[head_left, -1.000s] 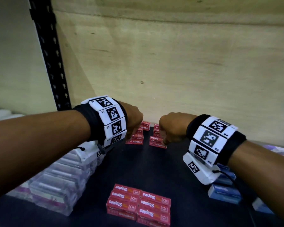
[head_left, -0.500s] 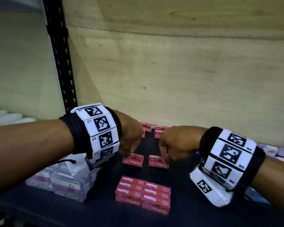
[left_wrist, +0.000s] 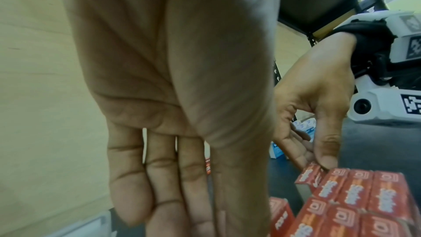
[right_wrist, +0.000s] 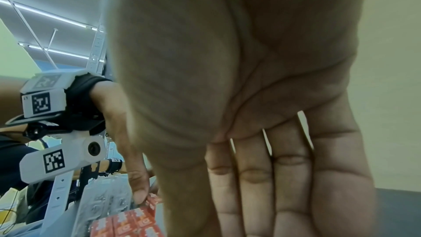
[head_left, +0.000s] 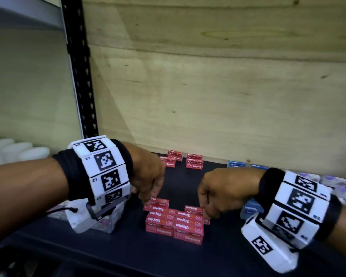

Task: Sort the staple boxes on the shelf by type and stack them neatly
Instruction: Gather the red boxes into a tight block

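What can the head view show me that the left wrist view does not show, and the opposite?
Only the head view shows the four red boxes at the back of the shelf, the plywood back wall and the clear packets beside the left hand.

Only the left wrist view shows the left palm with nearly straight fingers, and the right thumb touching a red box.

Both show the red stack, the blue boxes and the right hand.

A block of red staple boxes (head_left: 175,224) lies flat on the dark shelf (head_left: 128,248), stacked in two columns, labels up. Two more red boxes (head_left: 158,203) sit just behind it, and four small red ones (head_left: 181,159) stand well back near the wall.
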`<state>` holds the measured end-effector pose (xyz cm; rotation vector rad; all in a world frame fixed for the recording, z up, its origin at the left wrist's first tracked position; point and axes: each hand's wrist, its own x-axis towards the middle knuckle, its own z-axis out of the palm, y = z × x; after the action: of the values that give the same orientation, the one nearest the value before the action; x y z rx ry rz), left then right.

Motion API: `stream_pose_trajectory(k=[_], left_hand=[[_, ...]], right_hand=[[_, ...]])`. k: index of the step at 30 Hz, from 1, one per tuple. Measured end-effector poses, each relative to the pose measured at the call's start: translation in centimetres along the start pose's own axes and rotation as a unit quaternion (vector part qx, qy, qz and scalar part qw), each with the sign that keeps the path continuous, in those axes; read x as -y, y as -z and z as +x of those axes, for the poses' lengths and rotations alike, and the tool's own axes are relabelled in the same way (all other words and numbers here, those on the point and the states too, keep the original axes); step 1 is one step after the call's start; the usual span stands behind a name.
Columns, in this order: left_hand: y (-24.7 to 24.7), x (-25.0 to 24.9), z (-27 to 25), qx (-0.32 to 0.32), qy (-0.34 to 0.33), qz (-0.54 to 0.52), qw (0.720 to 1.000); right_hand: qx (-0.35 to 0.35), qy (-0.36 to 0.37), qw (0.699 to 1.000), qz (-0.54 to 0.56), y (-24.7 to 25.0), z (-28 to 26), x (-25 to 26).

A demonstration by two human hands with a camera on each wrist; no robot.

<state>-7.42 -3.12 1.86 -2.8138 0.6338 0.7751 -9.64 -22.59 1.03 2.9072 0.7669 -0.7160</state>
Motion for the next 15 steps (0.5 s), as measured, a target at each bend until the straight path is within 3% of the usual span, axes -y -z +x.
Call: stream_pose_trajectory(k=[15], left_hand=[[-0.45,-0.49,-0.39,-0.012,-0.008,-0.04,0.999]], right_hand=[[-0.007,0.003,0.998,0.058,-0.63,-0.52,0.33]])
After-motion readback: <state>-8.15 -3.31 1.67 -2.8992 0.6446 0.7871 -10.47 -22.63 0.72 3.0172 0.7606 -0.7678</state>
